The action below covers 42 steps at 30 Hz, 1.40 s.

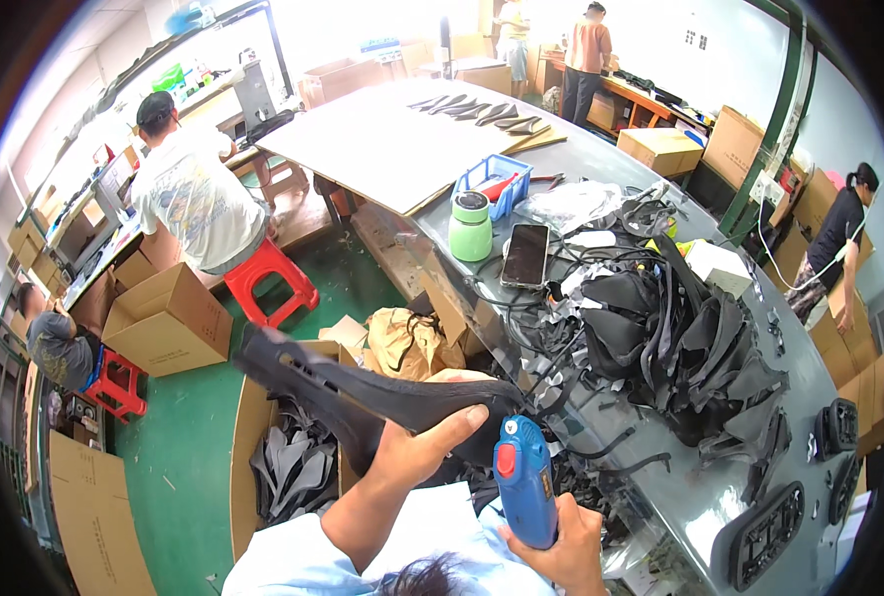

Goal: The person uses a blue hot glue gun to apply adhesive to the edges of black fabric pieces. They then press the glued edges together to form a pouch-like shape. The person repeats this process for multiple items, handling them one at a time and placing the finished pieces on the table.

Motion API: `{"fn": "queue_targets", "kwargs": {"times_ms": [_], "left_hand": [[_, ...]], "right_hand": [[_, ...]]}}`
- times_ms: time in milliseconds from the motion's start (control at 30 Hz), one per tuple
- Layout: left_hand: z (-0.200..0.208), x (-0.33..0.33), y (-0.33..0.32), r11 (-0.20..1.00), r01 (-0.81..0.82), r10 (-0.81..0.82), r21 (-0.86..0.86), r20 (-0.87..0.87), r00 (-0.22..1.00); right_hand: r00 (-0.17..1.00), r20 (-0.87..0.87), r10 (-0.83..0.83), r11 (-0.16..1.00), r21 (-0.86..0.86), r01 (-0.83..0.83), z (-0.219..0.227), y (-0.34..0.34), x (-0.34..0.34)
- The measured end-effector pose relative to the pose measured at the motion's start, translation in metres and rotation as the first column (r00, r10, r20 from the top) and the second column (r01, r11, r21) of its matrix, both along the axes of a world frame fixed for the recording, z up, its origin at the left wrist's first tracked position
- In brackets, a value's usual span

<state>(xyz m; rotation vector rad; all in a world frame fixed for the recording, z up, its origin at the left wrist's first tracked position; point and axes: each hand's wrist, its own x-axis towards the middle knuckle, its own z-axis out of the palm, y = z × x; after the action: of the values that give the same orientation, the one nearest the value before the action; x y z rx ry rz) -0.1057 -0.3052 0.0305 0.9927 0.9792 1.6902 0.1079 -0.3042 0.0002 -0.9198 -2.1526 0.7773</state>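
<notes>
My left hand [424, 442] is closed around a long, curved black piece [402, 394] that looks padded, with a slotted strip along one end. Its thumb presses on the near side. The far left end of the piece is blurred. In my right hand [566, 551] is a blue handheld power tool [529, 487] with a red button. The tool's front end is right beside the right end of the black piece; whether they touch is hidden. Beneath my left forearm an open carton [246, 467] holds several black leaf-shaped pieces [298, 472].
A heap of black parts and cords [661, 328] covers the grey table [661, 507] at right. A phone [526, 255], green bottle [471, 226] and blue basket [507, 189] stand behind. Black frames [768, 536] lie near right. A red stool [268, 283] and seated person [199, 194] are at left.
</notes>
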Motion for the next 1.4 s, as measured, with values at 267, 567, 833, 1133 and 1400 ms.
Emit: {"fn": "queue_targets", "kwargs": {"times_ms": [267, 567, 833, 1133, 1400], "left_hand": [[0.016, -0.03, 0.008, 0.987, 0.113, -0.16, -0.114, -0.627, 0.762], [-0.008, -0.029, 0.022, 0.966, 0.259, -0.143, -0.002, -0.836, 0.529], [-0.036, -0.006, 0.024, 0.961, 0.221, 0.004, 0.166, -0.808, 0.589], [-0.095, -0.005, 0.006, 0.967, 0.221, -0.233, -0.124, -0.782, 0.578], [-0.058, 0.019, -0.004, 0.764, 0.642, -0.591, -0.071, 0.322, 0.739]], "right_hand": [[0.991, 0.125, 0.04, 0.986, 0.157, -0.06, -0.01, 0.007, 0.009], [0.996, 0.011, 0.091, 0.996, 0.007, -0.091, -0.005, 0.001, 0.003], [0.991, -0.065, 0.116, 0.983, -0.135, -0.124, 0.01, -0.002, -0.003], [0.98, -0.147, 0.131, 0.983, -0.111, -0.148, 0.028, 0.0, -0.007], [0.983, -0.183, -0.001, 0.988, -0.155, -0.028, -0.002, 0.015, -0.011]]}}
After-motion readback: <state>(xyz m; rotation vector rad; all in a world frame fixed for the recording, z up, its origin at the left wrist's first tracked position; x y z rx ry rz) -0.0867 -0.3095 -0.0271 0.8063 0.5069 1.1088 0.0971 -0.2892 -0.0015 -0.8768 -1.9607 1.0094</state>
